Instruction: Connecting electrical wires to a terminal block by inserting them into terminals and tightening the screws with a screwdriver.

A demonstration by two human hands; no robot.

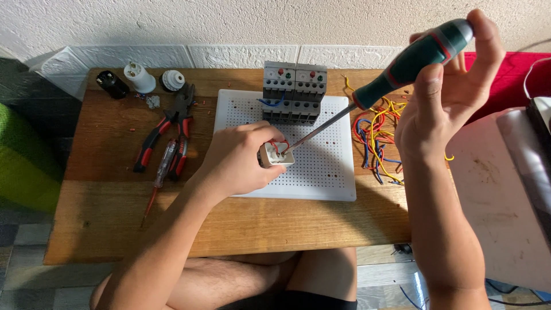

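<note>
a low wooden counter [229, 224] stands against a rough white plastered wall [229, 20], with a band of white textured tile [143, 56] running behind its back edge. its top is brown wood with visible grain and a few dark marks, and it sits over a floor of grey tiles [23, 275]. the person's bare knees show under the front edge. to the left is something green and soft [23, 155], to the right a white, scuffed surface [499, 189] with a red cloth [511, 80] behind it.

in the middle of the counter lies a white perforated board [327, 172]. two grey switch blocks [294, 92] stand side by side at its far edge, with a short blue wire in front of them. the left hand [238, 161] rests on the board, its grip closed around a small white socket box [276, 155] with red wires in its open top. the right hand [453, 95] is raised above the counter's right end, its grip wrapped round the dark green and red handle of a screwdriver [413, 60]; the long shaft slants down and its tip is in the box.

just right of the board lies a tangle of yellow, red and blue wires [376, 138]. on the left side lie red-handled pliers [166, 129] and a small tester screwdriver [160, 172] beside them. at the back left corner stand a black plug [112, 84], a white plug [139, 77] and a round black and white fitting [172, 80], close together.
</note>
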